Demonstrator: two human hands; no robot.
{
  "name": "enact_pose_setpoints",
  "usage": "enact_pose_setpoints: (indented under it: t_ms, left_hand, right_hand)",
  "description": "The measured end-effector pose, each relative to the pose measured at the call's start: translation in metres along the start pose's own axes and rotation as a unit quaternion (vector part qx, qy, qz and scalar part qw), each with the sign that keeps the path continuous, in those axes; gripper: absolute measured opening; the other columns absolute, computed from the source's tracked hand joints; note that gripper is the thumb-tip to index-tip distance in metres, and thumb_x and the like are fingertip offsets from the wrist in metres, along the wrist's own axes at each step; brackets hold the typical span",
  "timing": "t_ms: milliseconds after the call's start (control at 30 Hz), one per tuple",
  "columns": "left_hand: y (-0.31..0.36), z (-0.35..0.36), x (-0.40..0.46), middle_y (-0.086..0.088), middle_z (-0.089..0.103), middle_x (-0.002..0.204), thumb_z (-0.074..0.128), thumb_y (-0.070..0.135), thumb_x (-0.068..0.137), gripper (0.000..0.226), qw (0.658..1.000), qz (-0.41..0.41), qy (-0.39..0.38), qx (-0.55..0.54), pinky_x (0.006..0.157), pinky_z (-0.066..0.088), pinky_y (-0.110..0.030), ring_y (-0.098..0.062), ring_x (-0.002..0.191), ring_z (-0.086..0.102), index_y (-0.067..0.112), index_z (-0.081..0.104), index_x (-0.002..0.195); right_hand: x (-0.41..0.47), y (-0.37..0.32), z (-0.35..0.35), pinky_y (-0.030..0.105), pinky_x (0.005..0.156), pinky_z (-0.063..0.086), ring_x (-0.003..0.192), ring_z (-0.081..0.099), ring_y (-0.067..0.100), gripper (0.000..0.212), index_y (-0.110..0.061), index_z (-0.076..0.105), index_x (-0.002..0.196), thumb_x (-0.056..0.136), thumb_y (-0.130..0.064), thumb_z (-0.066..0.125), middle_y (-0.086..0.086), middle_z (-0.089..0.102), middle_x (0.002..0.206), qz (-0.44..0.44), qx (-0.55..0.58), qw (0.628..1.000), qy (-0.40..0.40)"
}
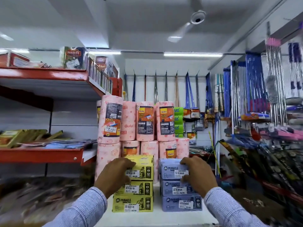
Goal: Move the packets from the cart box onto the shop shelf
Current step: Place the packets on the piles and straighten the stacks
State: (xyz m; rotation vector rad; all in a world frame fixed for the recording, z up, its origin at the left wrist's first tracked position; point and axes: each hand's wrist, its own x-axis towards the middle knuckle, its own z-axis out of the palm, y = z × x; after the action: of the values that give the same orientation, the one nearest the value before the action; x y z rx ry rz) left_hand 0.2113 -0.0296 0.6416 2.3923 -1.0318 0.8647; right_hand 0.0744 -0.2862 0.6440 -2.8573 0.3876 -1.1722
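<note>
Two stacks of packets stand on a white shelf (157, 215) straight ahead. The left stack holds three yellow packets, and my left hand (114, 174) grips the top yellow packet (144, 169) from its left side. The right stack holds three blue packets, and my right hand (196, 172) grips the top blue packet (172, 168) from its right side. Both top packets rest on the packets beneath them. The cart box is not in view.
Pink kitchen-towel rolls (144, 122) are stacked in two tiers right behind the packets. Red shelves (41, 154) with boxed goods run along the left. Mops and brooms (255, 89) hang on the right and back walls. A ceiling fan (195, 18) is overhead.
</note>
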Motion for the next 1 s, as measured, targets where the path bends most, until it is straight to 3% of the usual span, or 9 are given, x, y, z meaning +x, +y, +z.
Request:
enact_pose_setpoints:
  t_ms: [167, 333, 533, 633, 733, 800, 867, 1000]
  left_hand:
    - [-0.005, 0.006, 0.003, 0.006, 0.070, 0.121, 0.086, 0.019, 0.067, 0.061, 1.000, -0.001, 0.005, -0.021, 0.091, 0.051, -0.028, -0.011, 0.106, 0.063, 0.027, 0.064, 0.124]
    - [-0.010, 0.009, 0.002, 0.004, 0.071, 0.118, 0.081, 0.010, 0.071, 0.056, 0.998, -0.007, -0.004, -0.055, 0.085, 0.057, -0.032, -0.012, 0.101, 0.065, 0.026, 0.066, 0.122]
    - [-0.011, 0.015, 0.001, 0.002, 0.071, 0.119, 0.073, 0.005, 0.078, 0.050, 0.997, -0.010, 0.009, -0.081, 0.084, 0.056, -0.029, -0.011, 0.096, 0.065, 0.027, 0.066, 0.122]
    - [-0.008, 0.017, -0.004, 0.001, 0.066, 0.129, 0.070, 0.008, 0.083, 0.051, 0.997, 0.003, 0.013, -0.071, 0.092, 0.052, -0.029, -0.014, 0.109, 0.063, 0.027, 0.060, 0.129]
    - [-0.006, 0.025, -0.015, 0.001, 0.039, 0.155, 0.065, 0.027, 0.090, 0.064, 0.998, 0.049, 0.036, 0.034, 0.119, 0.024, -0.042, -0.020, 0.146, 0.031, 0.025, 0.036, 0.147]
    - [-0.004, 0.032, -0.025, -0.003, 0.025, 0.160, 0.056, 0.037, 0.093, 0.070, 0.989, 0.076, 0.075, 0.103, 0.121, 0.012, -0.052, -0.025, 0.150, 0.012, 0.022, 0.021, 0.151]
    - [-0.003, 0.040, -0.036, -0.009, 0.013, 0.163, 0.043, 0.042, 0.095, 0.070, 0.981, 0.087, 0.108, 0.135, 0.120, 0.010, -0.060, -0.034, 0.150, 0.006, 0.018, 0.014, 0.154]
    - [-0.013, 0.060, -0.051, -0.012, 0.007, 0.164, 0.030, 0.040, 0.098, 0.066, 0.979, 0.084, 0.103, 0.151, 0.115, 0.010, -0.057, -0.031, 0.151, 0.002, 0.010, 0.013, 0.154]
  right_hand:
    - [0.005, 0.008, 0.005, 0.025, 0.070, 0.038, 0.094, 0.058, 0.019, 0.042, -0.027, 0.068, 0.109, 0.070, -0.023, 0.085, 0.000, 0.065, 0.102, 0.002, 0.028, 1.000, -0.001]
    - [0.007, 0.012, 0.011, 0.026, 0.071, 0.039, 0.093, 0.057, 0.019, 0.043, -0.025, 0.068, 0.110, 0.071, -0.018, 0.084, 0.002, 0.066, 0.102, 0.005, 0.062, 0.998, -0.006]
    - [-0.001, 0.012, 0.016, 0.033, 0.085, 0.049, 0.102, 0.060, 0.021, 0.042, -0.024, 0.063, 0.119, 0.080, -0.015, 0.076, 0.003, 0.066, 0.113, 0.005, 0.089, 0.996, 0.002]
    - [-0.009, 0.006, 0.019, 0.037, 0.096, 0.049, 0.116, 0.055, 0.021, 0.043, -0.022, 0.056, 0.128, 0.087, -0.025, 0.069, 0.002, 0.062, 0.127, -0.004, 0.076, 0.997, 0.015]
    - [-0.022, -0.012, 0.031, 0.039, 0.117, 0.024, 0.141, 0.035, 0.026, 0.055, -0.016, 0.041, 0.143, 0.094, -0.035, 0.058, 0.006, 0.039, 0.153, -0.061, 0.042, 0.996, 0.055]
    - [-0.029, -0.032, 0.045, 0.043, 0.121, 0.008, 0.149, 0.011, 0.028, 0.064, -0.014, 0.017, 0.152, 0.099, -0.037, 0.044, 0.009, 0.010, 0.160, -0.113, 0.011, 0.991, 0.073]
    - [-0.034, -0.058, 0.061, 0.049, 0.123, -0.001, 0.149, -0.010, 0.027, 0.065, -0.015, -0.005, 0.153, 0.101, -0.037, 0.029, 0.009, -0.010, 0.162, -0.157, 0.005, 0.983, 0.095]
    - [-0.033, -0.101, 0.088, 0.046, 0.118, -0.001, 0.150, -0.003, 0.025, 0.063, -0.014, 0.002, 0.154, 0.099, -0.030, 0.029, 0.005, -0.002, 0.164, -0.186, 0.037, 0.975, 0.117]
